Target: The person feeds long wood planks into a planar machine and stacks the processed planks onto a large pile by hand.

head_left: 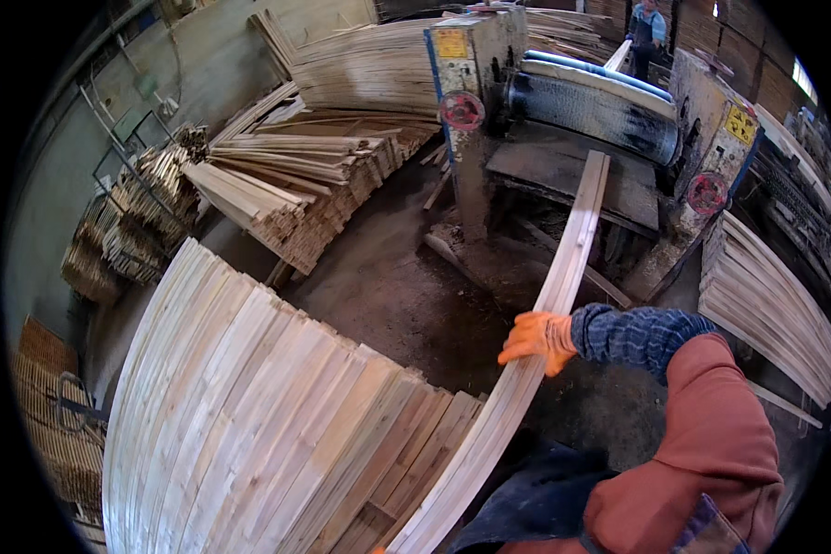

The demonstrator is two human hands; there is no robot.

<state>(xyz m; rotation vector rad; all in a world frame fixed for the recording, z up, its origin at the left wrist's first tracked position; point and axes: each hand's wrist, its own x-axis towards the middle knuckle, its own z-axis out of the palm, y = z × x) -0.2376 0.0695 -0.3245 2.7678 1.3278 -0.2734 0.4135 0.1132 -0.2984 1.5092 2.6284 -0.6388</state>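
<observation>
My right hand (537,342), in an orange glove, is closed over a long pale wooden board (571,247) around its middle. Lengthwise lines on the board may mean several strips lie together; I cannot tell. Its far end lies over the dark feed table (572,171) of a large roller machine, in front of the textured roller (593,115). The near end runs down past the lower edge of the view. Only a sliver of orange glove, my left hand (379,550), shows at that edge beside the board; its fingers are hidden.
A wide stack of boards (249,397) stands close on my left. Farther off are more board piles (314,175) and bundled strips (143,203). Red handwheels (462,111) sit on the machine's posts. Boards (766,305) lean at right. A person (646,37) stands beyond the machine.
</observation>
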